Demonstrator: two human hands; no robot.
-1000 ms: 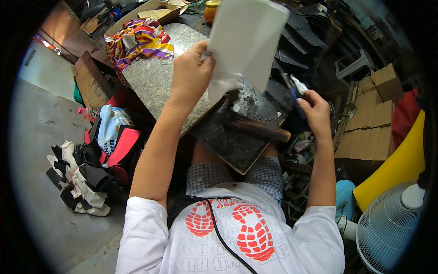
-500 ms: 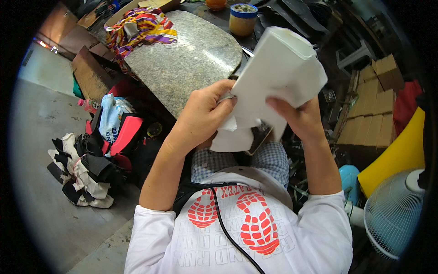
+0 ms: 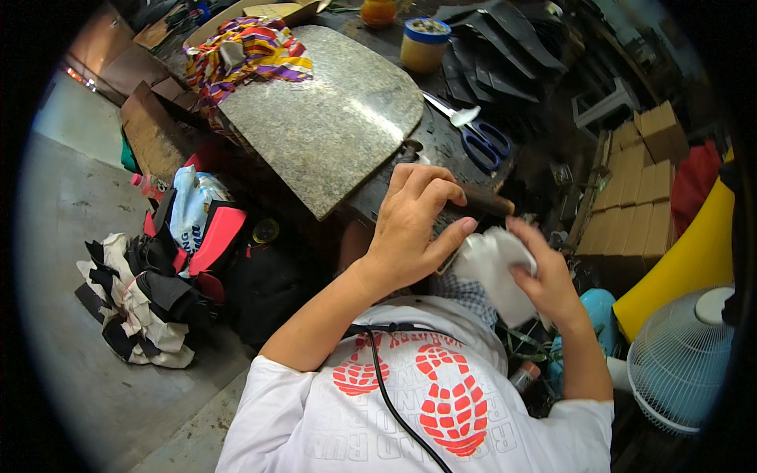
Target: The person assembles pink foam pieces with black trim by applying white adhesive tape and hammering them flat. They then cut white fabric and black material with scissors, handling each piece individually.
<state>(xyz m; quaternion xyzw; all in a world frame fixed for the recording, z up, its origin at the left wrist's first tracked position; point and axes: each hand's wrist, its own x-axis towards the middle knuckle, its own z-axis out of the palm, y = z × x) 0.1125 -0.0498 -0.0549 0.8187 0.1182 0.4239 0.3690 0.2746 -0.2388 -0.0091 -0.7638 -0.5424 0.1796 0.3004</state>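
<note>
My right hand (image 3: 544, 272) grips a bundle of white sheet material (image 3: 501, 276), blurred by motion, low over my lap. My left hand (image 3: 414, 225) is beside it with fingers apart and thumb stretched toward the white sheet; nothing shows in its grasp. Just beyond those fingers lies a brown wooden tool handle (image 3: 489, 199), its other end partly hidden by the hand. Scissors with blue handles (image 3: 485, 146) rest farther back on the dark table, with a small white scrap (image 3: 465, 117) on their blades.
A grey stone slab (image 3: 323, 118) covers the table's left part, with striped cloth (image 3: 244, 55) at its far end. Behind stand a blue-rimmed tub (image 3: 424, 47) and dark sheet pieces (image 3: 505, 47). Cardboard boxes (image 3: 631, 181) and a fan (image 3: 682, 363) are right; scraps (image 3: 142, 307) lie left.
The white sheet material has moved down and right in my right hand. My left hand has let go of it and opened. The scissors and wooden handle have come into view.
</note>
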